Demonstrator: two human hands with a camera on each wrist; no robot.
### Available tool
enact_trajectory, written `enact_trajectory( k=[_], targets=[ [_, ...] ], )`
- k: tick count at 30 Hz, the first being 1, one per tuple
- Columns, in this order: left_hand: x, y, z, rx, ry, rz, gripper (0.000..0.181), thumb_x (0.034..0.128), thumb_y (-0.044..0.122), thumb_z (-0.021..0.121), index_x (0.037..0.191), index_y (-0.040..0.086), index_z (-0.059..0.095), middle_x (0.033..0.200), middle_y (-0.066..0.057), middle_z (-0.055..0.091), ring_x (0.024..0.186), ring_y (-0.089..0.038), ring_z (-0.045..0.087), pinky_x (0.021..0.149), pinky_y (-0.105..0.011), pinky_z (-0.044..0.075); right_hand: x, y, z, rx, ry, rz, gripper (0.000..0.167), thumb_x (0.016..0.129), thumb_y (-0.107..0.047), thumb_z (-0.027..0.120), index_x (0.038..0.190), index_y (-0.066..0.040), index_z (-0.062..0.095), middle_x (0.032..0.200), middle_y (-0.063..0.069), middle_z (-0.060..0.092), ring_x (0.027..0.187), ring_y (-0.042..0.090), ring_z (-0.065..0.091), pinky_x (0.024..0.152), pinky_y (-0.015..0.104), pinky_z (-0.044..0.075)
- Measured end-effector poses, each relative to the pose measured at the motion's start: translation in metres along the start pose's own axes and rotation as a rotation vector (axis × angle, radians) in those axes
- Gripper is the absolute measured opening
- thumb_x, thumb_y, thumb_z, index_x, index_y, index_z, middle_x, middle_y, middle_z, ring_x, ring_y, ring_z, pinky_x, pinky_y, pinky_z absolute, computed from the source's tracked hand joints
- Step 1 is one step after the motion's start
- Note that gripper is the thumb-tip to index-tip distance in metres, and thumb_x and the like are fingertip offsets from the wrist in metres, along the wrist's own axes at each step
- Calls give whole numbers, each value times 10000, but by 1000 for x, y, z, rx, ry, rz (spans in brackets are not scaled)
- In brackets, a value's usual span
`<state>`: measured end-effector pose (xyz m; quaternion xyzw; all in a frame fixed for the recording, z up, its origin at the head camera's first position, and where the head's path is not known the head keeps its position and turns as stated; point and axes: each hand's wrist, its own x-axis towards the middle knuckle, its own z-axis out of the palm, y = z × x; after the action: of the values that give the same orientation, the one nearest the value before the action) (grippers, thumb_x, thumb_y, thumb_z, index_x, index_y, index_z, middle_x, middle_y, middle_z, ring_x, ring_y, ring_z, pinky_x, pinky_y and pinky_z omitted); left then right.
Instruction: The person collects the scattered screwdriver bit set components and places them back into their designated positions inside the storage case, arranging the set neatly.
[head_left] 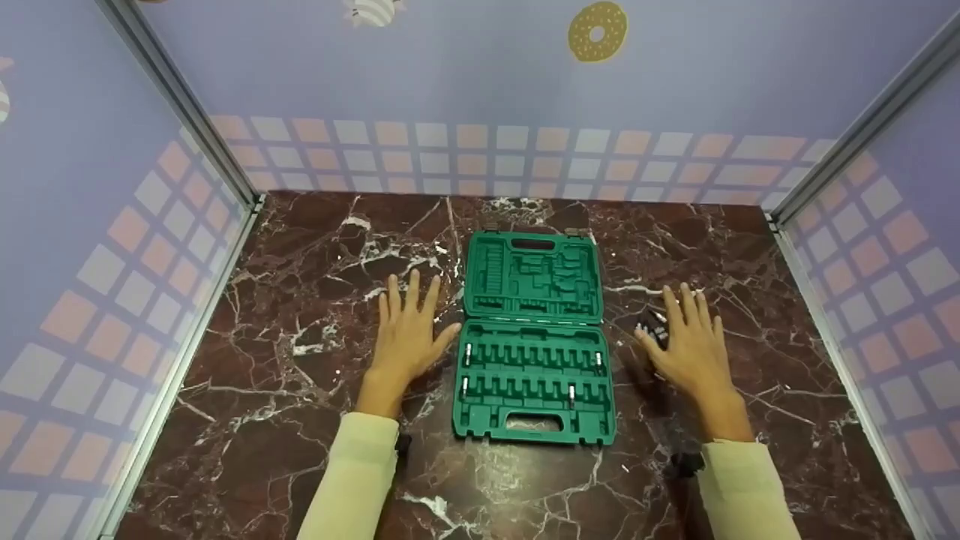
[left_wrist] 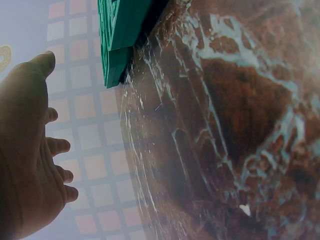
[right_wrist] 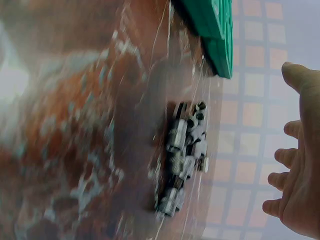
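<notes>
An opened green socket case [head_left: 534, 337] lies between the two hands, its lid part at the back. Small metal sockets [head_left: 571, 395] sit in several slots of the front half. My left hand [head_left: 405, 341] is spread flat-fingered left of the case, holding nothing; the left wrist view shows the hand [left_wrist: 30, 145] raised off the table. My right hand [head_left: 694, 349] is spread on the other side, fingers extended and empty. Partly hidden under it is a pile of metal sockets [head_left: 652, 326], plainer in the right wrist view as a pile [right_wrist: 182, 155] beside the hand [right_wrist: 305, 155].
The dark red marbled table [head_left: 300, 420] is bounded by a back wall [head_left: 480, 82] and side walls with a pink and white checked pattern. Metal rails [head_left: 180, 375] run along the side edges.
</notes>
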<state>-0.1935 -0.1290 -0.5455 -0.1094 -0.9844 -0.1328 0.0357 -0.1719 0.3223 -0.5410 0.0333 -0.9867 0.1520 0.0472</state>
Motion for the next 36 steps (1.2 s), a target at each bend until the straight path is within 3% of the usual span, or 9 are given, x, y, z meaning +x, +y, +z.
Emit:
enact_trajectory(
  k=[7,10,15,19,26,32,36],
  targets=[
    [-1,0,1,-14,-10,19,843,1025,610,484,1674,194,144,1726,-201,90,1575,-492,19,1252,-640,114,-5,17,-2,-1,30,-27,840,1003,-555,560,1617,-46,294,1640,300,277,1483,546,274,1165,713,225],
    [0,0,1,-54,-6,32,819,1030,581,500,1664,159,198,1700,-230,180,1562,-504,117,1255,-624,134,-7,23,-3,10,37,-32,809,1005,-527,578,1589,-18,345,1603,312,337,1420,565,350,1122,716,293],
    [0,3,3,-110,11,52,790,1030,522,548,1630,82,284,1632,-269,317,1492,-490,323,1220,-603,272,-9,31,-6,98,-23,7,769,1022,-499,572,1577,-11,361,1545,344,381,1374,591,364,1069,757,313],
    [0,6,4,-172,-14,40,795,1035,528,541,1638,89,266,1610,-267,353,1460,-447,386,1176,-587,358,-9,38,-9,174,-75,26,732,1035,-453,570,1568,4,363,1510,376,387,1365,606,354,1086,755,290],
    [-1,8,7,-310,-52,-10,785,1036,515,554,1650,137,244,1570,-260,401,1433,-463,416,1161,-597,373,-14,52,-14,247,-132,6,640,1046,-340,586,1534,35,409,1507,389,409,1384,602,371,1105,737,294],
    [-1,7,9,-417,-102,-61,770,1034,511,559,1650,163,256,1595,-297,356,1469,-481,372,1175,-628,336,-20,63,-16,306,-195,57,636,1064,-345,557,1549,30,385,1562,355,370,1375,586,409,1091,726,330],
    [-1,9,11,-495,-99,-86,755,1031,487,580,1630,118,305,1601,-310,347,1479,-482,359,1177,-636,326,-23,66,-15,347,-223,103,648,1070,-377,539,1565,7,374,1526,349,431,1311,565,502,1042,704,403]
  ],
)
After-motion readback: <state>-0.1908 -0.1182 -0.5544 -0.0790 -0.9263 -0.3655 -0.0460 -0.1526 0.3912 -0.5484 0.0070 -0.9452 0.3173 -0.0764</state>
